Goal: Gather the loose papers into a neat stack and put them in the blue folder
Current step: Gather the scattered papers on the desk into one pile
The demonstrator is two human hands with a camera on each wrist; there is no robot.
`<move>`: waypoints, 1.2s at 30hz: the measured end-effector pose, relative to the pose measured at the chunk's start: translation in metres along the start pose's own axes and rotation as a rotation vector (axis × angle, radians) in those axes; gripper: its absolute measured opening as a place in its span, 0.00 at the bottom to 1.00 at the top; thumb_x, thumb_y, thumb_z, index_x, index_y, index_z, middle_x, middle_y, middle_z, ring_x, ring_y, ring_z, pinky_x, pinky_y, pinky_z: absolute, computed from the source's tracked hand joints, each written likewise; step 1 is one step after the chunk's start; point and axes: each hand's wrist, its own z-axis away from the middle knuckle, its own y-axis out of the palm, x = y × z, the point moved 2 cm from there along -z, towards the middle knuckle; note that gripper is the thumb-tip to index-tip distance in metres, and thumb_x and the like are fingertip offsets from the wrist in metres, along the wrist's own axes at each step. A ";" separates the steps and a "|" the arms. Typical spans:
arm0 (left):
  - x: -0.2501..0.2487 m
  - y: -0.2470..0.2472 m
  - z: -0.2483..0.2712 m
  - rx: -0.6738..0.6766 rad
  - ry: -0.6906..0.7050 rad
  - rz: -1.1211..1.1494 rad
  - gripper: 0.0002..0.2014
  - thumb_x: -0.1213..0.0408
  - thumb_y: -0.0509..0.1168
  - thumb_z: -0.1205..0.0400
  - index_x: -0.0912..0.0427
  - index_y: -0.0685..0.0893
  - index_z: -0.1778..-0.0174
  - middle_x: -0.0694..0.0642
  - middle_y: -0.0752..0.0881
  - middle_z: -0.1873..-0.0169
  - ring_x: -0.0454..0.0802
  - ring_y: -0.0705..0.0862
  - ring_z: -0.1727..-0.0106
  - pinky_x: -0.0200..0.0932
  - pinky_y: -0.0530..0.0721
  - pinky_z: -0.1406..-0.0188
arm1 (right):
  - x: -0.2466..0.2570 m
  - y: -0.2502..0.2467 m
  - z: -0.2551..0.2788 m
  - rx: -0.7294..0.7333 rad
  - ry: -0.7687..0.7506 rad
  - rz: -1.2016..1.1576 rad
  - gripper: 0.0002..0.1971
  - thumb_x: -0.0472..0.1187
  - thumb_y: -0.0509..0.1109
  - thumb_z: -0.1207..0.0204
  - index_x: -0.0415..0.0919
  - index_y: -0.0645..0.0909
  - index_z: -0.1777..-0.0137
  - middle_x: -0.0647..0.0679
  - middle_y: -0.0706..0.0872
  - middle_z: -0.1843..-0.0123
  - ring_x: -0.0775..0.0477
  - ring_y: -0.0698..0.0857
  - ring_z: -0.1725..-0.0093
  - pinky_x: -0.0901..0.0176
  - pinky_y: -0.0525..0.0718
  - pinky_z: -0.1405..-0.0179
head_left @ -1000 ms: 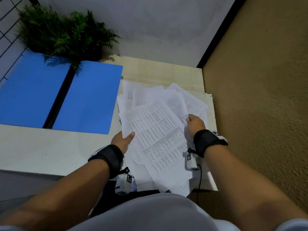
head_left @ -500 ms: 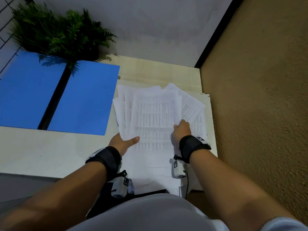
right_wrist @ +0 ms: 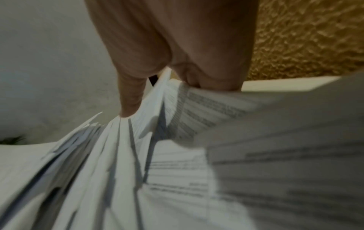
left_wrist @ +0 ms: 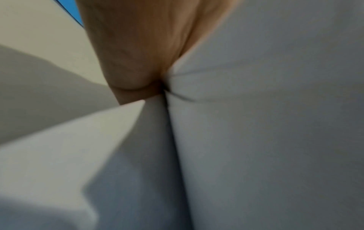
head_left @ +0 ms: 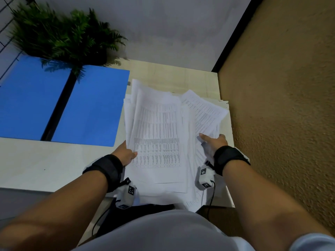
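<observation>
Left hand (head_left: 125, 155) pinching printed papers (head_left: 159, 138) at near-left edge, right hand (head_left: 213, 142) pinching right sheets, squaring both sides. Blue folder (head_left: 90, 107) open left, awaiting stack.

Looks like an office: pale desk (head_left: 45, 165) w/ printed papers (head_left: 157, 134), blue folder (head_left: 90, 107), potted fern (head_left: 59, 35).

One blue folder (head_left: 90, 105), one plant (head_left: 59, 35) — papers (head_left: 157, 134) too many to count.
</observation>
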 end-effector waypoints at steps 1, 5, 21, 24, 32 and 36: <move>-0.002 0.000 0.000 0.005 0.000 -0.012 0.27 0.74 0.63 0.16 0.65 0.68 0.20 0.75 0.79 0.31 0.78 0.73 0.27 0.65 0.71 0.27 | -0.002 0.004 0.002 -0.001 -0.008 -0.062 0.23 0.38 0.78 0.27 0.38 0.72 0.36 0.47 0.84 0.49 0.47 0.83 0.52 0.61 0.81 0.47; -0.002 0.001 -0.001 0.015 -0.008 -0.046 0.26 0.74 0.64 0.17 0.65 0.69 0.22 0.71 0.81 0.32 0.73 0.77 0.29 0.63 0.75 0.29 | -0.004 0.008 -0.001 -0.072 -0.040 0.024 0.07 0.37 0.79 0.30 0.35 0.85 0.56 0.43 0.88 0.56 0.45 0.84 0.63 0.62 0.82 0.62; -0.009 0.011 0.010 0.065 0.051 0.062 0.28 0.75 0.71 0.22 0.62 0.75 0.25 0.61 0.83 0.32 0.61 0.81 0.31 0.57 0.76 0.26 | 0.151 -0.071 0.107 -0.541 -1.070 -0.095 0.10 0.40 0.65 0.21 0.35 0.81 0.45 0.48 0.84 0.53 0.63 0.82 0.54 0.72 0.79 0.53; -0.009 0.015 0.016 0.092 0.056 0.170 0.28 0.73 0.72 0.22 0.61 0.75 0.25 0.61 0.83 0.31 0.60 0.82 0.31 0.56 0.76 0.26 | 0.142 -0.046 0.102 -0.329 -0.923 0.025 0.08 0.38 0.66 0.20 0.34 0.80 0.48 0.44 0.81 0.59 0.53 0.80 0.63 0.68 0.78 0.66; -0.006 0.017 0.003 0.188 -0.102 0.489 0.55 0.14 0.57 0.41 0.39 0.66 0.19 0.46 0.78 0.26 0.53 0.75 0.24 0.64 0.69 0.23 | 0.041 0.038 0.052 -0.028 -0.572 0.490 0.06 0.38 0.65 0.18 0.34 0.74 0.49 0.40 0.81 0.54 0.40 0.81 0.57 0.60 0.77 0.61; 0.005 0.019 -0.001 0.122 0.078 0.313 0.49 0.35 0.77 0.34 0.47 0.66 0.19 0.48 0.79 0.26 0.52 0.79 0.26 0.60 0.76 0.26 | 0.008 0.056 0.032 0.214 -0.341 0.492 0.20 0.47 0.61 0.15 0.32 0.69 0.31 0.37 0.78 0.31 0.36 0.78 0.31 0.51 0.76 0.36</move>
